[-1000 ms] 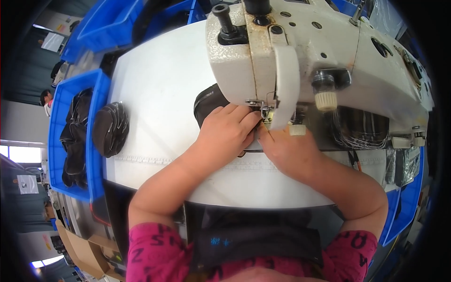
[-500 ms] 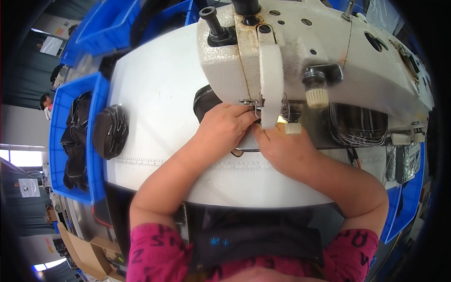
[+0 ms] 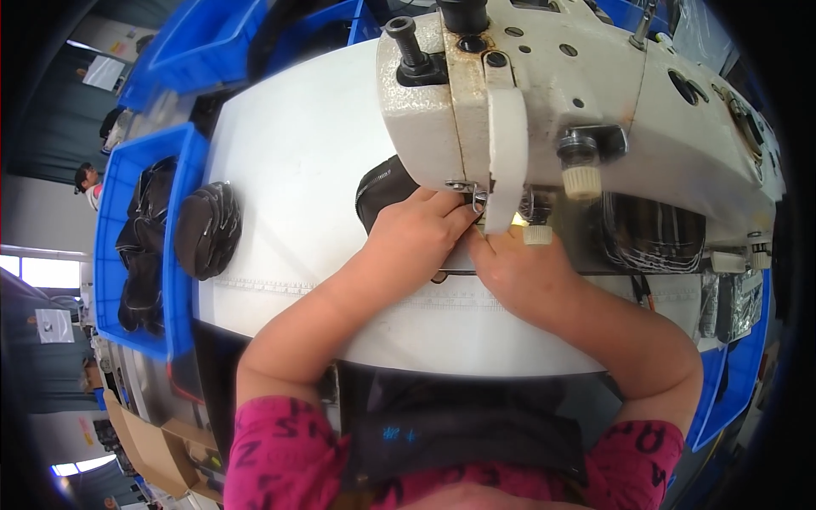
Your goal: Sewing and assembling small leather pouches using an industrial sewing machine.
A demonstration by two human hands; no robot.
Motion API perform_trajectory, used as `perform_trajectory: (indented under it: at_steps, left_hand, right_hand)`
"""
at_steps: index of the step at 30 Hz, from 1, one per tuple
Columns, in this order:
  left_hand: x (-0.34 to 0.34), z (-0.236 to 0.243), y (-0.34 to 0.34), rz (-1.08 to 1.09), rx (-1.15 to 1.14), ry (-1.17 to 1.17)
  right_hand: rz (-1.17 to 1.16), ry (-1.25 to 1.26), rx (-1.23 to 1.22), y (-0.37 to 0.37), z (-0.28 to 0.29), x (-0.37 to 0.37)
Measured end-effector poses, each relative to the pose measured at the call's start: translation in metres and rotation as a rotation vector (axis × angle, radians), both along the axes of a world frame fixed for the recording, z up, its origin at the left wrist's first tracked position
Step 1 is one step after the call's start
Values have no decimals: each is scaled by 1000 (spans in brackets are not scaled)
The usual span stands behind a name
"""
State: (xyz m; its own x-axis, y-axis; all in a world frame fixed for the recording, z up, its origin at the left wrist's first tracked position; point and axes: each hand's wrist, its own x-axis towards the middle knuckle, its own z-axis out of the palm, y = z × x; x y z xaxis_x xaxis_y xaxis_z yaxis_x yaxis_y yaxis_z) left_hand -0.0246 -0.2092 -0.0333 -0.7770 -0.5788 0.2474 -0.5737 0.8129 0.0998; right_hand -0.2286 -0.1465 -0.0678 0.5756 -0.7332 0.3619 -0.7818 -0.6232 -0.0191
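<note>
the left hand (image 3: 412,242) rests on a dark pouch (image 3: 380,194) at the sewing machine (image 3: 544,102) — the right hand (image 3: 523,263) close beside it — whether either grips, i cannot tell.

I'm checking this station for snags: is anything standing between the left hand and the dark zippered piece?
Nothing visible does: the left hand overlaps the near edge of the dark zippered piece directly. The sewing machine head hides part of the piece, so I cannot tell about that part.
</note>
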Motion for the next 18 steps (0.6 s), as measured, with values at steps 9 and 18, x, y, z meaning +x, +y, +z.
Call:
perform_trajectory:
  at_steps: [9,18]
  left_hand:
    - [-6,7,11,52,82,103]
    - [19,32,6,184,371,70]
  right_hand:
    - [-27,0,10,-3,1,0]
    - [-23,89,-110,-3,15,1]
